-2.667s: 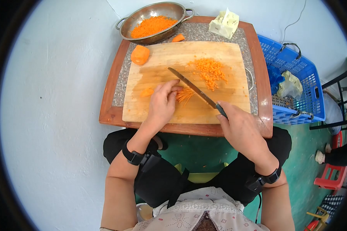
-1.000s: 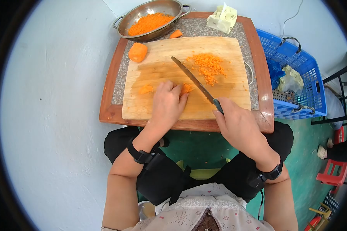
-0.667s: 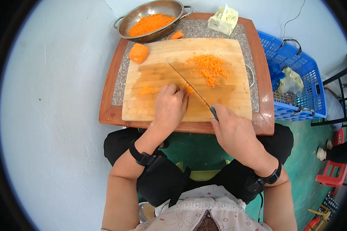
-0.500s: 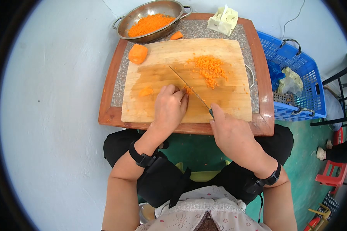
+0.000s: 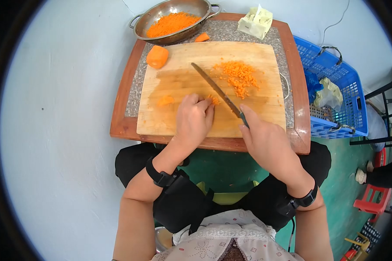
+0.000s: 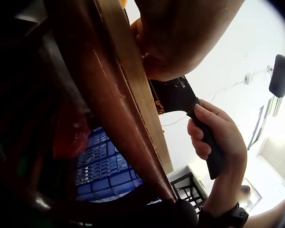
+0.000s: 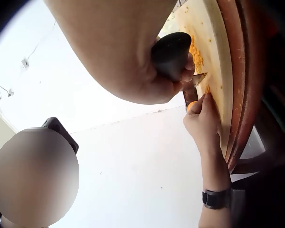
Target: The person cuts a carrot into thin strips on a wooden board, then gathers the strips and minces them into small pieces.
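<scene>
My right hand grips the dark handle of a cleaver, plainly seen in the left wrist view, where the broad blade stands beside the board. In the head view the blade slants up and left, its side face tilted up. With curled fingers my left hand holds down a small bunch of carrot strips, mostly hidden under the fingers, close to the blade. Diced carrot lies in a heap beyond the blade on the wooden cutting board. A flat carrot piece lies left of my left hand.
A big carrot chunk sits at the board's far left corner, a smaller carrot piece behind the board. A metal pan with chopped carrot and a tissue pack stand at the table's back. A blue basket is to the right.
The fanned strips are gathered under my left hand, which has shifted slightly right. Half a second ago the cleaver stood edge-on over the strips; now its face tilts up, lifted a little.
</scene>
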Tool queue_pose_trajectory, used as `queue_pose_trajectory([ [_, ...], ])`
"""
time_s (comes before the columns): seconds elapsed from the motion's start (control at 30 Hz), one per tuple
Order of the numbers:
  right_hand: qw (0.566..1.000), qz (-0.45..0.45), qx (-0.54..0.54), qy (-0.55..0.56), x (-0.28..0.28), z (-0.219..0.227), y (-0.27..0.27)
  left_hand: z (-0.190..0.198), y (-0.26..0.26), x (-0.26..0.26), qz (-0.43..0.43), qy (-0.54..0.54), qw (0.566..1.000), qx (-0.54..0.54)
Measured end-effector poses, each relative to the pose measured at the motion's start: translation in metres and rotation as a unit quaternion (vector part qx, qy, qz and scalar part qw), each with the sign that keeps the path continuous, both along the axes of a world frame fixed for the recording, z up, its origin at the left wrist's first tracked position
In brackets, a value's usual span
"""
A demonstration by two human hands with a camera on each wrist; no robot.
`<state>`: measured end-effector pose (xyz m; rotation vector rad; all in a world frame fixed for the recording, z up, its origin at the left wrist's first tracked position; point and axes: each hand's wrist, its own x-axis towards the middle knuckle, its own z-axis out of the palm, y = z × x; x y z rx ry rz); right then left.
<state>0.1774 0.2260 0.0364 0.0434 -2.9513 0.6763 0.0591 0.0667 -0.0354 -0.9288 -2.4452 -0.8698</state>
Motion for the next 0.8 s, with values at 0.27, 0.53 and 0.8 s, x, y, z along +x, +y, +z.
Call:
queue_pose_trajectory([
  [0.27, 1.0, 0.007, 0.011, -0.002, 0.007, 0.001, -0.002, -0.001, -0.001, -0.003, 0.007, -0.025, 1.0, -0.005],
  [0.53, 0.997, -0.059, -0.02, -0.048, 0.001, 0.014, 0.012, 0.002, -0.001, -0.001, 0.0, -0.009, 1.0, -0.014],
  [0.8, 0.998, -0.027, -0.001, -0.05, -0.003, 0.005, 0.011, 0.006, -0.002, 0.0, -0.003, -0.01, 1.0, -0.024],
])
